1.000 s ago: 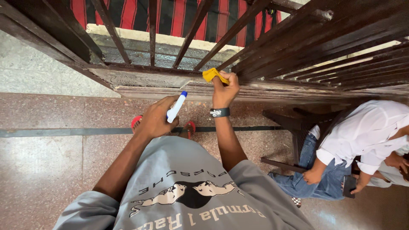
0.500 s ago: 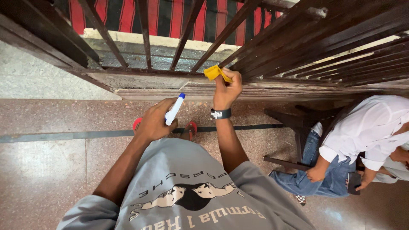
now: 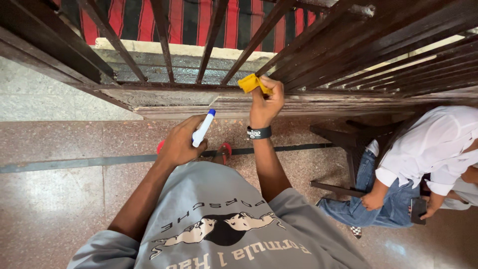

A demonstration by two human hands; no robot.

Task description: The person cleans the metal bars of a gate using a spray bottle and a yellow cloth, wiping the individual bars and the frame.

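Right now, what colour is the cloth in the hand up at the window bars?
Yellow. The cloth is bunched in the right hand against the bars, seen clearly in the head view.

The right hand (image 3: 266,102) was raised against the railing (image 3: 209,89), pressing a folded cloth (image 3: 251,82) onto the lower rail where a bar met it. The left hand (image 3: 180,144) sat lower and to the left of it, nearer the body, gripping a spray bottle (image 3: 203,128) whose nozzle pointed up toward the railing. A wristband (image 3: 259,133) circled the right wrist just below the hand. Sandalled feet (image 3: 224,152) stood on the floor (image 3: 64,199) beneath the hands. Well to the right, a seated person (image 3: 428,159) leaned beside a wooden bench (image 3: 348,144).
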